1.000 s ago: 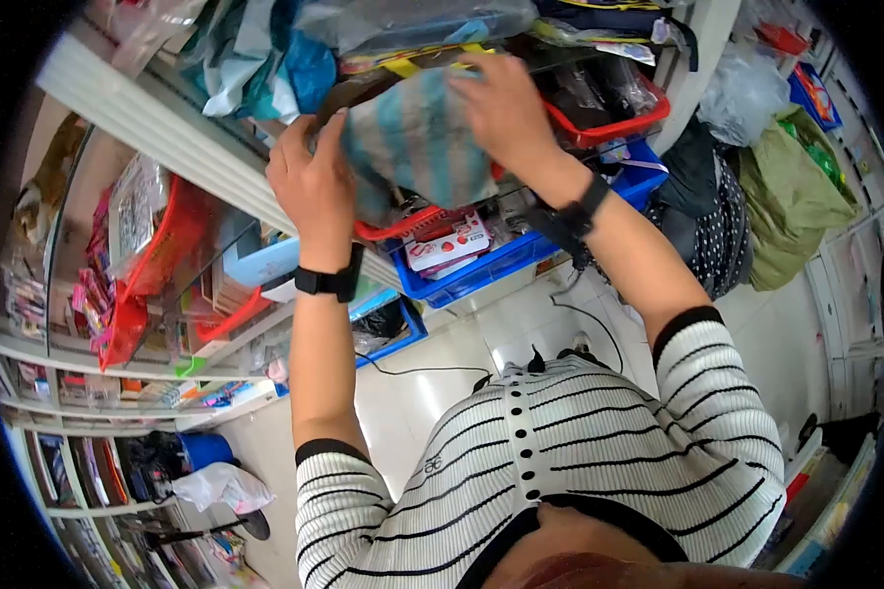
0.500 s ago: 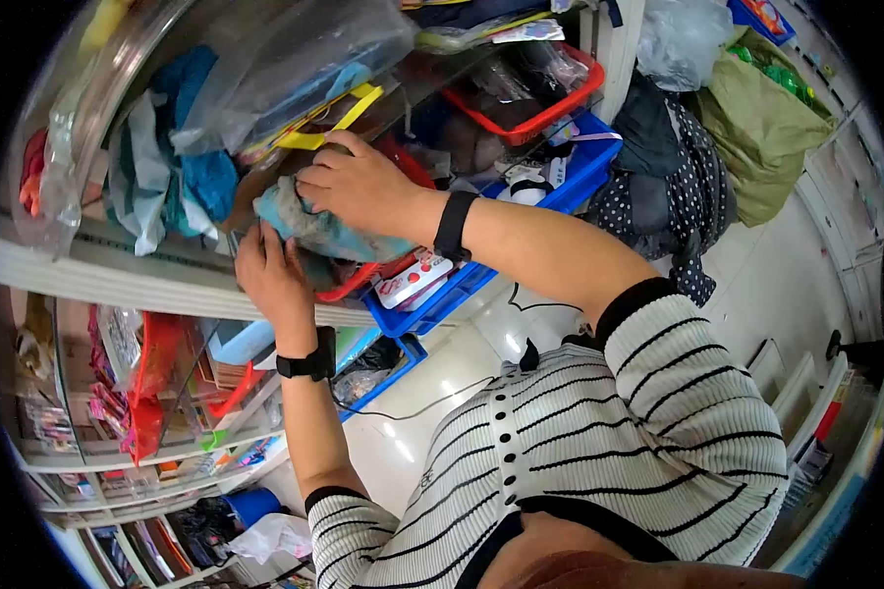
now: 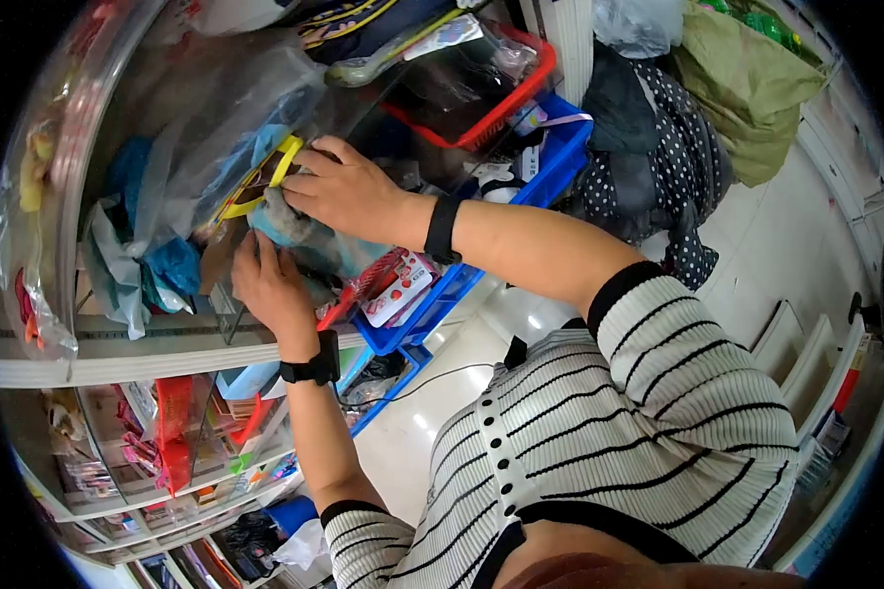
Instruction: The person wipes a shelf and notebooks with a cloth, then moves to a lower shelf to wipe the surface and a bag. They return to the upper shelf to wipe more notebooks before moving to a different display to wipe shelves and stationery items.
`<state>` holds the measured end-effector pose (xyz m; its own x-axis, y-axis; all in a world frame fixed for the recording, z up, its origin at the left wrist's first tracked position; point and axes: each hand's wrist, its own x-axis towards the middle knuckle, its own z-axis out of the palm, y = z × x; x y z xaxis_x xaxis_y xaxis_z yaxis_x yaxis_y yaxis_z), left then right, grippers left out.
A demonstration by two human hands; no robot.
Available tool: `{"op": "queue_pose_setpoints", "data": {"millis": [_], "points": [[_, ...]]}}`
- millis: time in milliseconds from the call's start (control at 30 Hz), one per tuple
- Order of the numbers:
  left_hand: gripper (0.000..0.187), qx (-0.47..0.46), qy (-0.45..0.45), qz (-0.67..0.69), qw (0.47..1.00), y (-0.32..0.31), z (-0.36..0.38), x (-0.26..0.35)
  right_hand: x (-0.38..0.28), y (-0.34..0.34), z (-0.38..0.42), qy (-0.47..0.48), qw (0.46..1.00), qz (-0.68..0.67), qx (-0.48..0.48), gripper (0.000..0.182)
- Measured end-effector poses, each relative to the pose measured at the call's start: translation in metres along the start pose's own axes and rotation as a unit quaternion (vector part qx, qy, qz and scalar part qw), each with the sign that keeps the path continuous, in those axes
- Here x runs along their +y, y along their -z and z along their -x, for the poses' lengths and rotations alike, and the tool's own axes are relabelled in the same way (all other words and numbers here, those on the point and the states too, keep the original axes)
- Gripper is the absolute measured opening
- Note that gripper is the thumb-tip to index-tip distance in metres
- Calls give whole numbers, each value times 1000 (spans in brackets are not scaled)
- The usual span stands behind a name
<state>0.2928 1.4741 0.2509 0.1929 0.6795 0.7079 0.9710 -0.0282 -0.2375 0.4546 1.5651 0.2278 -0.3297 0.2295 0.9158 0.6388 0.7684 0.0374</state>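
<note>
Just left of the frame's centre, the right hand [image 3: 349,191] clamps its fingers over a striped teal cloth [image 3: 300,228] at the shelf [image 3: 118,355] edge, while the left hand [image 3: 270,285] presses flat against it from below. Squeezed among plastic bags [image 3: 206,128], the soft, crumpled bundle could slip out or drag neighbouring packets off.

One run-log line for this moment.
left hand: under striped cloth | right hand: pressing cloth on top | place: shelf | beside: red basket
</note>
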Motion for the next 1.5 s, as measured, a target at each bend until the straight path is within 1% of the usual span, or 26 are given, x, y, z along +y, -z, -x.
{"op": "queue_pose_setpoints", "data": {"millis": [67, 133, 167, 267, 333, 400, 433, 500, 533, 600, 633, 700, 767, 833, 867, 933, 1000, 1067, 1100, 1133, 1167, 1267, 1300, 1367, 1400, 1500], "points": [[44, -5, 3, 7, 1000, -2, -3, 4, 3, -1, 1, -7, 1000, -10, 5, 20], [44, -5, -13, 15, 1000, -3, -3, -1, -4, -3, 0, 7, 999, 47, 17, 19], [44, 8, -33, 26, 999, -4, -4, -4, -5, -4, -1, 0, 999, 31, 32, 18], [44, 10, -16, 14, 1000, -2, -2, -5, -3, 2, -1, -8, 999, 14, 37, 18], [45, -2, -12, 36, 999, 11, 4, -4, 2, 21, 1, -15, 1000, -13, 4, 17], [44, 2, -30, 69, 997, 23, 15, -4, 13, 45, 11, 24, 997, -38, -56, 19], [43, -43, -4, 94, 995, 36, 18, 9, 19, 54, 20, 26, 998, -32, -54, 19], [41, -86, -18, 137, 987, 48, 34, 20, 31, 66, 45, 6, 994, -104, -32, 19], [40, -115, -18, 151, 982, 49, 44, 24, 38, 71, 57, 11, 995, -97, -30, 19], [39, -169, -9, 230, 958, 49, 55, 36, 54, 82, 81, -2, 983, -153, -105, 21], [38, -198, -6, 266, 943, 50, 55, 45, 62, 84, 93, 6, 984, -145, -102, 21], [34, -251, -12, 308, 917, 46, 57, 55, 74, 89, 114, -17, 950, -228, -213, 21], [33, -265, -16, 328, 907, 39, 58, 65, 89, 104, 123, -34, 941, -249, -229, 23], [30, -334, 36, 376, 863, 33, 57, 74, 99, 117, 128, -51, 930, -272, -243, 24], [30, -324, 34, 376, 867, 35, 52, 82, 103, 122, 129, -70, 931, -270, -238, 24], [28, -362, 53, 406, 837, 41, 40, 99, 108, 129, 132, -80, 934, -261, -229, 24], [27, -350, 33, 428, 833, 39, 32, 110, 108, 132, 136, -115, 949, -218, -196, 24], [26, -361, 19, 447, 818, 41, 23, 119, 107, 141, 137, -136, 940, -216, -226, 24], [26, -356, 20, 445, 821, 39, 24, 121, 104, 145, 138, -119, 942, -238, -206, 27], [27, -366, 20, 469, 803, 33, 24, 123, 102, 149, 139, -101, 942, -260, -186, 31], [27, -375, 20, 494, 784, 31, 23, 124, 98, 154, 138, -96, 930, -289, -206, 38], [28, -385, -12, 497, 778, 35, 12, 133, 85, 158, 138, -94, 896, -358, -244, 60], [28, -384, -14, 499, 776, 36, 10, 136, 80, 161, 136, -90, 896, -361, -242, 60], [27, -376, -28, 497, 782, 32, 9, 139, 69, 165, 135, -113, 903, -339, -240, 77], [25, -369, -44, 497, 784, 31, 8, 141, 65, 164, 138, -110, 902, -342, -238, 77], [26, -330, -41, 483, 810, 25, 5, 146, 54, 161, 149, -258, 920, -185, -229, 94]]}}
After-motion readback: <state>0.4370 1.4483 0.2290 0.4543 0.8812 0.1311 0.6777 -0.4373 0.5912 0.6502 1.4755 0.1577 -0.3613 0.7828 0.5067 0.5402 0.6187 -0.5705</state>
